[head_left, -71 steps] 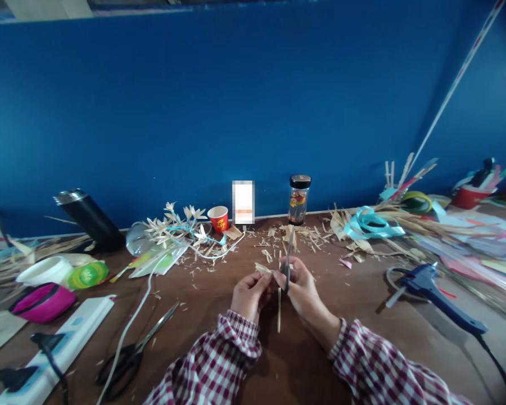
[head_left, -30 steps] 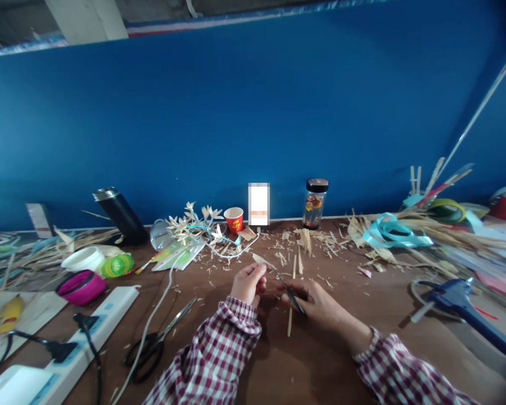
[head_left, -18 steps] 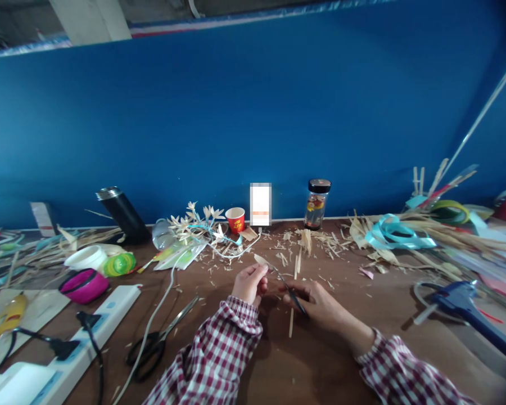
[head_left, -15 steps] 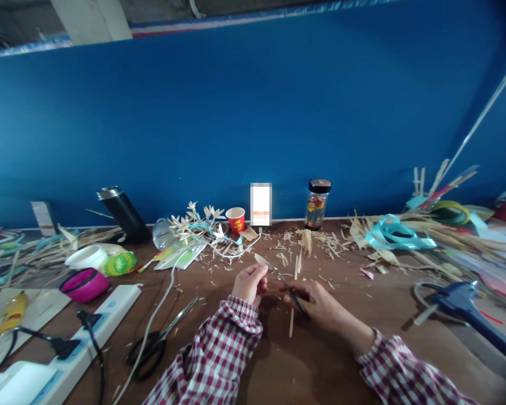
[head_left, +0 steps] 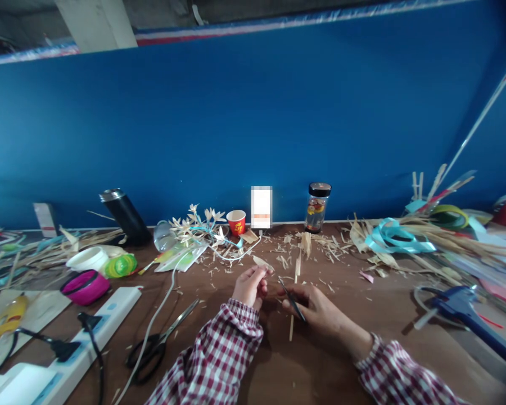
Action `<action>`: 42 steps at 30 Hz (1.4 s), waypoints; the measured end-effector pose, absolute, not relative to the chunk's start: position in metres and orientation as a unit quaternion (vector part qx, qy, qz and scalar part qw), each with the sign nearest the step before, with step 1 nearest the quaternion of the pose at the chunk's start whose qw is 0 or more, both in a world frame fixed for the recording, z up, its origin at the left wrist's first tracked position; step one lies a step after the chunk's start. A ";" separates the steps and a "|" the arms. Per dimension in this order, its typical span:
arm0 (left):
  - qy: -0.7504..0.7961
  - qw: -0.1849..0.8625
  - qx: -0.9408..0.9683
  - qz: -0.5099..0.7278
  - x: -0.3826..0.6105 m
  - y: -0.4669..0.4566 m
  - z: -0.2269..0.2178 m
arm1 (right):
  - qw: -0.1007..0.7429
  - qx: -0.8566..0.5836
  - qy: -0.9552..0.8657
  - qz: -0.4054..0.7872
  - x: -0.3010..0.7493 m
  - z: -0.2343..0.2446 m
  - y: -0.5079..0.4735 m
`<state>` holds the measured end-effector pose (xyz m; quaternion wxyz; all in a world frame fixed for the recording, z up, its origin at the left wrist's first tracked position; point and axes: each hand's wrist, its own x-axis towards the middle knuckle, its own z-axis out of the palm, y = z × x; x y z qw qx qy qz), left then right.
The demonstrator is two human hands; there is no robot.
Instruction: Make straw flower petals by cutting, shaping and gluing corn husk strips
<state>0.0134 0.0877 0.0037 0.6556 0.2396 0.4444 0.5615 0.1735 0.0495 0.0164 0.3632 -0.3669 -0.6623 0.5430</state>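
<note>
My left hand [head_left: 251, 286] pinches a small pale, leaf-shaped piece of dried husk [head_left: 261, 262] between thumb and fingers, its tip pointing up and left. Closed around a slim dark tool with a pointed metal tip [head_left: 294, 304] is my right hand [head_left: 316, 306], just to the right. Whether that tool is tweezers or small scissors, I cannot tell. Its tip is close to the left fingers but apart from the husk. A thin straw strip [head_left: 291, 328] lies on the brown table below the right fingers, and another strip [head_left: 297, 265] lies beyond them.
Black-handled scissors [head_left: 162, 341] lie left, beside a white power strip [head_left: 105, 320] and cable. Pale husk flowers [head_left: 202, 222], a red paper cup [head_left: 236, 223] and a glass bottle [head_left: 318, 208] stand behind among scraps. Rightward are blue ribbon [head_left: 398, 236] and a glue gun [head_left: 459, 304].
The tool's tip has drawn back from the husk piece, and the right hand has dropped slightly. The husk now lies at a flatter angle in the left fingers. The view has tilted a little.
</note>
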 end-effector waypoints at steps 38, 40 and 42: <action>0.477 0.661 0.248 0.523 0.011 0.089 -0.001 | 0.318 -0.385 -0.715 0.490 0.179 0.012 0.058; 0.477 0.663 0.250 0.520 0.011 0.090 -0.001 | 0.314 -0.396 -0.720 0.476 0.180 0.009 0.059; 0.477 0.663 0.251 0.520 0.011 0.090 -0.001 | 0.312 -0.409 -0.725 0.458 0.180 0.004 0.059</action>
